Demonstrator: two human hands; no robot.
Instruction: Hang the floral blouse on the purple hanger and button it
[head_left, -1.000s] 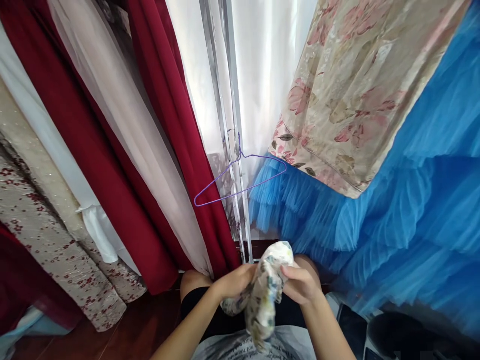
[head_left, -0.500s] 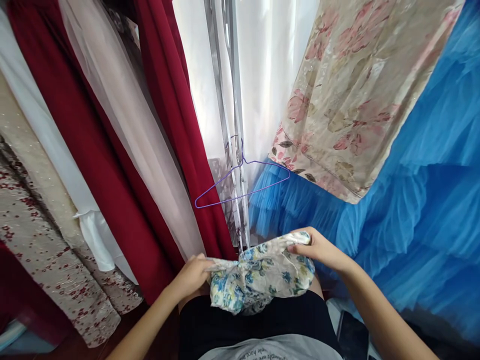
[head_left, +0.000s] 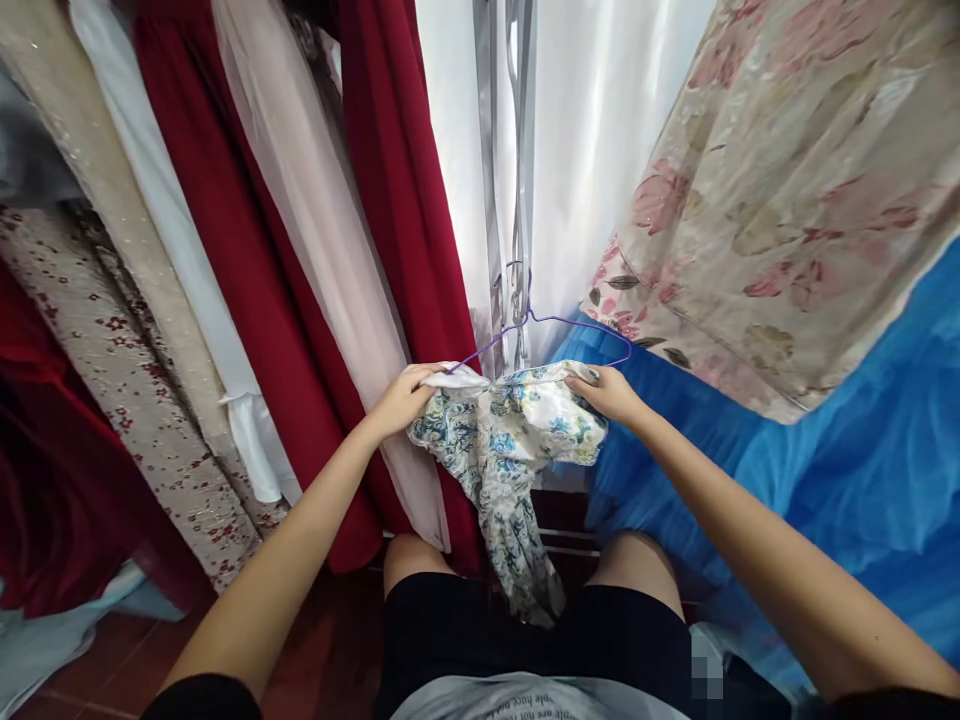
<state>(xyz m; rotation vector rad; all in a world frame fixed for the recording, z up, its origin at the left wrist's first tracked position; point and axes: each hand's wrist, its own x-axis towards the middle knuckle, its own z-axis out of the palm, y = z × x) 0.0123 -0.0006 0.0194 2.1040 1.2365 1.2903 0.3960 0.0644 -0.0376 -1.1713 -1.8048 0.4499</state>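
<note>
Between my two hands a white garment with blue and yellow flowers (head_left: 510,430) is stretched sideways, its lower part dangling above my lap. My left hand (head_left: 409,395) is closed on one upper corner, beside the pink fabric. At the other upper corner my right hand (head_left: 606,392) pinches the cloth between thumb and fingers. A purple wire hanger (head_left: 577,322) hangs from the metal stand just behind the garment. The garment's top edge hides the hanger's lower bar, and the left end of the hanger reaches the cloth near my left hand. I cannot tell whether it is inside the garment.
Dark red dresses (head_left: 217,300) and a pale pink tulle dress (head_left: 315,240) hang at the left. A metal stand (head_left: 517,150) rises in the middle before a white curtain (head_left: 600,120). To the right hang a beige floral garment (head_left: 780,230) and blue ruffled tulle (head_left: 840,500).
Both hands have moved up and forward from my lap to the hanger, carrying the floral garment. Bunched before, the garment now hangs down unfolded. The view has shifted left.
</note>
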